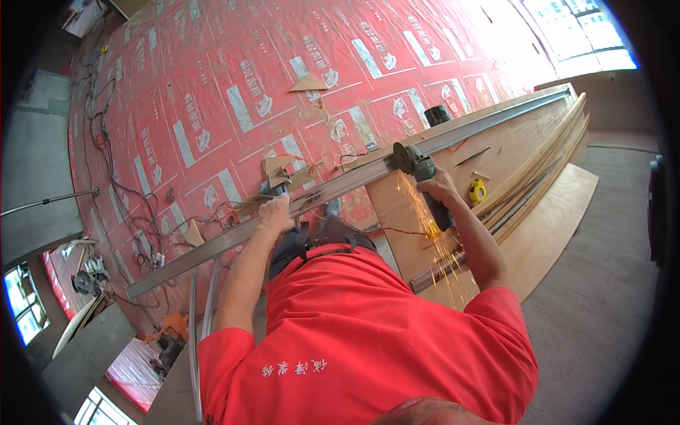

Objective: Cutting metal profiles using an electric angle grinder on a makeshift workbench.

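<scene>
One right hand (439, 184) grips one grinder (423, 168), its disc at one metal channel (347, 185) slanting across the boards (394, 227). One left hand (276, 214) is clamped on the channel, fingertips hidden. One tape measure (477, 190) lies rightward. Sparks (411, 202) obscure the grinder's body; stacked strips (542, 166) overlap uncountably.

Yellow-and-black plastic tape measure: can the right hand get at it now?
Probably not: the right hand grips the grey-green angle grinder, which throws orange sparks, though the tape measure lies uncovered close by.
</scene>
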A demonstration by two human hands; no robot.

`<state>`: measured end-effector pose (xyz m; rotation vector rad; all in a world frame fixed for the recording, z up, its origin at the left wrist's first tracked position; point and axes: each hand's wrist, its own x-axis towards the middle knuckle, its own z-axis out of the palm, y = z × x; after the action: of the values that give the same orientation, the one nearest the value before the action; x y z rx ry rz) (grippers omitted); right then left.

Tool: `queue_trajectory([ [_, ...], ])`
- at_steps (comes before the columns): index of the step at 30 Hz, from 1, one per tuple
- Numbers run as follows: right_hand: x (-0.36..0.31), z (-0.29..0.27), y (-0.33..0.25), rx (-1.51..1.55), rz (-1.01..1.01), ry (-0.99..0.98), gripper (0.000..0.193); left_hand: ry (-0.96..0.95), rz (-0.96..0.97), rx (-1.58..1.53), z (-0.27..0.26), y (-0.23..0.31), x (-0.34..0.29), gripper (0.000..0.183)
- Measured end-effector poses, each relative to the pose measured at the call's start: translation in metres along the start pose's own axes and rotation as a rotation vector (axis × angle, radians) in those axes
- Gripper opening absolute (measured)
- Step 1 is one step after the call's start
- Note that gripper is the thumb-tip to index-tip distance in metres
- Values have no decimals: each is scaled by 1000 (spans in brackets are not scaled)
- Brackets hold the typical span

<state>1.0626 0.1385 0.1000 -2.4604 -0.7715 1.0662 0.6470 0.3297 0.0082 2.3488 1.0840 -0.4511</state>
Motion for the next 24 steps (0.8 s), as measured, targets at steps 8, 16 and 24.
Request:
queue_trajectory([
  [8,5,0,2,1,15,-11,45,-9,13,-12,-4,1,0,41],
  [16,7,-1,-8,-7,52,-37,41,-13,30,5,-7,3,-1,41],
  [24,10,0,-12,-38,40,-15,41,-21,21,0,-5,2,2,44],
])
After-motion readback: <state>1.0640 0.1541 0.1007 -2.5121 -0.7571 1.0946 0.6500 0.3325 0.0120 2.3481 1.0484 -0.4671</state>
